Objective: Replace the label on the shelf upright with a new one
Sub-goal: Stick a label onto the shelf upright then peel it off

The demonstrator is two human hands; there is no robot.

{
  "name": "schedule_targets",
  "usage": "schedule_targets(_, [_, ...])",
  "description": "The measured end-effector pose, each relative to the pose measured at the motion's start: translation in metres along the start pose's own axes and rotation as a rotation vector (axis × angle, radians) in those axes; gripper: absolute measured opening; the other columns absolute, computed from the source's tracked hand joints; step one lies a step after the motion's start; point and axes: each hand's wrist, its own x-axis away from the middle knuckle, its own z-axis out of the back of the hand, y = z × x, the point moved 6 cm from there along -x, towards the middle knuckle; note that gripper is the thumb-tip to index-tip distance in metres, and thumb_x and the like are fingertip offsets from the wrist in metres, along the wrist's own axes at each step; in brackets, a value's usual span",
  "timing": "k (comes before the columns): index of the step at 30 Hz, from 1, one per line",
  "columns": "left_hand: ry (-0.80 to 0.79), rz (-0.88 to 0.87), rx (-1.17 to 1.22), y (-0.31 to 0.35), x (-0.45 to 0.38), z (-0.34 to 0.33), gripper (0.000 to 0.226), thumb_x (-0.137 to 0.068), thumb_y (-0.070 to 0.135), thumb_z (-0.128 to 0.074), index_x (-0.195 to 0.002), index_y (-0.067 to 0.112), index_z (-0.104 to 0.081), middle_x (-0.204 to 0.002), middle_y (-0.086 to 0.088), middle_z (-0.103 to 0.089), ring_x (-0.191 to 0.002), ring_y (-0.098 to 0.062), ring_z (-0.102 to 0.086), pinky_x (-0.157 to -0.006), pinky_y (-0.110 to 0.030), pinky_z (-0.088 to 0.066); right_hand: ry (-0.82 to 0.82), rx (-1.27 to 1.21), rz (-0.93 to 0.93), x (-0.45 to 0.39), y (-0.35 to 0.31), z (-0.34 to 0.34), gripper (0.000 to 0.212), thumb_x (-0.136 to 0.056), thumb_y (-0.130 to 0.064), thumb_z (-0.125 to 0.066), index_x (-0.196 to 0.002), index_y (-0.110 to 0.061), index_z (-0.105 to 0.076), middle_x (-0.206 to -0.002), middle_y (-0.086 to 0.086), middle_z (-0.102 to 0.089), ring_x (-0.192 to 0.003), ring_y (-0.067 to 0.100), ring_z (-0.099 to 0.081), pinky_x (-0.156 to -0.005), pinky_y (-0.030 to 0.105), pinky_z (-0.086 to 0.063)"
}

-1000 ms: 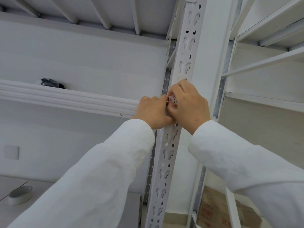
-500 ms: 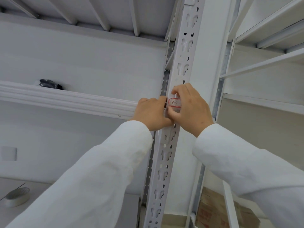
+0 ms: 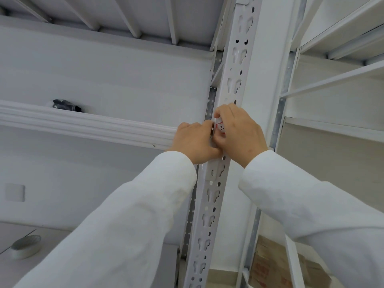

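Note:
A white perforated shelf upright (image 3: 214, 190) runs up the middle of the head view. A small white label (image 3: 220, 128) with a red border and handwritten marks lies on its face at shelf-beam height. My right hand (image 3: 239, 134) covers the label's right part, with the thumb and a fingertip pressed at its edges. My left hand (image 3: 195, 144) is curled against the upright's left edge, touching the right hand just below the label. Most of the label is hidden by my fingers.
A white shelf beam (image 3: 87, 125) joins the upright from the left, with a dark bundle (image 3: 66, 105) lying on that shelf. A roll of tape (image 3: 26, 246) sits on the surface at lower left. Cardboard boxes (image 3: 270, 265) stand behind the lower right frame.
My right hand slid over the label and then back, so part of the label now shows again. The left hand stayed against the upright.

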Motion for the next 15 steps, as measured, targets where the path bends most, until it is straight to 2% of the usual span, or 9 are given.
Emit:
schedule_targets(5, [0.008, 0.0, -0.011, -0.0001, -0.0003, -0.0001, 0.029, -0.079, 0.041, -0.055, -0.091, 0.021, -0.038, -0.08, 0.003, -0.057, -0.077, -0.021, -0.051, -0.083, -0.032, -0.031, -0.014, -0.023, 0.017, -0.0006, -0.0008, 0.0018, 0.023, -0.084, -0.014, -0.049, -0.106, -0.012, -0.053, -0.1, 0.004, -0.055, -0.086, 0.022, -0.05, -0.061, 0.038, -0.048])
schedule_targets(10, [0.032, -0.005, -0.02, -0.0007, -0.0003, 0.0002, 0.029, -0.081, 0.043, -0.054, -0.091, 0.022, -0.037, -0.081, 0.002, -0.057, -0.076, -0.021, -0.048, -0.079, -0.029, -0.026, -0.071, -0.147, -0.012, 0.0006, 0.0078, 0.0056, 0.029, -0.083, -0.023, -0.052, -0.111, -0.016, -0.049, -0.096, -0.005, -0.046, -0.085, 0.014, -0.044, -0.066, 0.032, -0.042])
schedule_targets(12, [0.024, -0.003, -0.015, 0.0, 0.0002, 0.0006, 0.029, -0.08, 0.043, -0.055, -0.092, 0.022, -0.037, -0.08, 0.003, -0.055, -0.076, -0.02, -0.048, -0.079, -0.029, -0.026, -0.07, -0.14, -0.025, 0.0006, 0.0068, 0.0038, 0.031, -0.083, -0.025, -0.053, -0.113, -0.018, -0.048, -0.102, -0.005, -0.049, -0.091, 0.015, -0.046, -0.067, 0.03, -0.04])
schedule_targets(15, [0.02, -0.005, -0.011, 0.0005, -0.0001, 0.0007, 0.03, -0.079, 0.042, -0.056, -0.092, 0.022, -0.037, -0.081, 0.004, -0.055, -0.076, -0.02, -0.048, -0.08, -0.029, -0.027, -0.051, -0.137, -0.052, -0.0003, 0.0057, 0.0016, 0.031, -0.083, -0.021, -0.051, -0.114, -0.02, -0.047, -0.11, -0.004, -0.053, -0.099, 0.016, -0.048, -0.07, 0.034, -0.045])
